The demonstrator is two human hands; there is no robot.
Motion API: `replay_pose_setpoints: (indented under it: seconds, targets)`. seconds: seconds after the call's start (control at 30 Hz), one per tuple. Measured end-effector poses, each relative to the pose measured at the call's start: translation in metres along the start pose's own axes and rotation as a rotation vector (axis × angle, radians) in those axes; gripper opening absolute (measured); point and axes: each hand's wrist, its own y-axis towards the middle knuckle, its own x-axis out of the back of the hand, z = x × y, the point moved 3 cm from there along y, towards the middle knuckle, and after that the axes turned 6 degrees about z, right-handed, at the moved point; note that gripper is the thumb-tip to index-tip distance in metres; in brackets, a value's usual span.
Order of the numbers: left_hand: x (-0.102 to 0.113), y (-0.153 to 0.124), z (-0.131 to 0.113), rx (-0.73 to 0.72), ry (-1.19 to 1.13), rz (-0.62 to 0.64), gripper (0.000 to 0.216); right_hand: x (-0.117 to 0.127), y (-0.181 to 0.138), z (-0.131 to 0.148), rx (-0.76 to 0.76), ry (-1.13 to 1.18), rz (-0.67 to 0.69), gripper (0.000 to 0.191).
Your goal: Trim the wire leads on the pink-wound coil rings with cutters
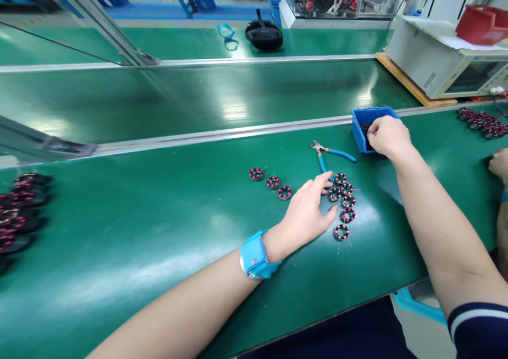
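My left hand (307, 209), with a blue strap (254, 256) at the wrist, is low over the bench, thumb and fingers apart. Its fingertips are beside a cluster of small wire-wound rings (347, 215), which look like motor stators with pink-and-black windings. To its left lie three more wound rings (273, 182) in a slanted row. Just beyond the fingers rest blue-handled cutting pliers (341, 153), jaws spread. My right hand (391, 136) reaches into a blue bin (360, 136) with its fingers pinched together. Dark small parts show inside the bin; whatever the fingers grip is hidden.
Piles of wound rings lie at the left edge (24, 211) and far right (484, 123). Another person's hand (500, 164) is at the right edge. A metal rail (222, 133) crosses behind the bin. A grey instrument (432, 57) carries a red bin (482, 24).
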Motion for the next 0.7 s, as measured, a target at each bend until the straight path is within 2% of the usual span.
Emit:
replay_pose_setpoints:
  seconds: [0.1,0.17,0.27,0.33,0.37,0.47,0.53,0.6,0.7]
  targets:
    - [0.002,0.0,0.002,0.019,-0.03,-0.012,0.057,0.015,-0.015,0.001,0.077,0.097,-0.151,0.014]
    - [0.008,-0.005,0.002,0.059,0.006,0.004,0.062,0.023,-0.037,0.007,0.182,0.25,-0.19,0.01]
    - [0.019,-0.014,-0.002,0.07,0.048,0.048,0.089,0.02,-0.078,0.022,0.387,0.557,-0.028,0.009]
    - [0.024,-0.016,-0.004,0.027,0.032,0.098,0.095,0.012,-0.103,0.03,0.475,0.692,0.108,0.01]
    - [0.025,-0.016,-0.004,-0.003,0.02,0.134,0.088,0.007,-0.113,0.034,0.5,0.727,0.164,0.01]
    - [0.025,-0.013,-0.004,-0.078,-0.014,0.215,0.04,-0.005,-0.129,0.042,0.544,0.773,0.298,0.01]
    - [0.025,-0.014,-0.003,-0.076,-0.038,0.189,0.017,-0.009,-0.132,0.045,0.57,0.805,0.37,0.01]
    - [0.028,-0.021,0.0,-0.017,-0.087,0.1,0.014,-0.01,-0.134,0.048,0.588,0.825,0.412,0.01]
    - [0.034,-0.037,0.002,0.077,-0.191,-0.031,0.017,-0.008,-0.139,0.053,0.659,0.801,0.405,0.008]
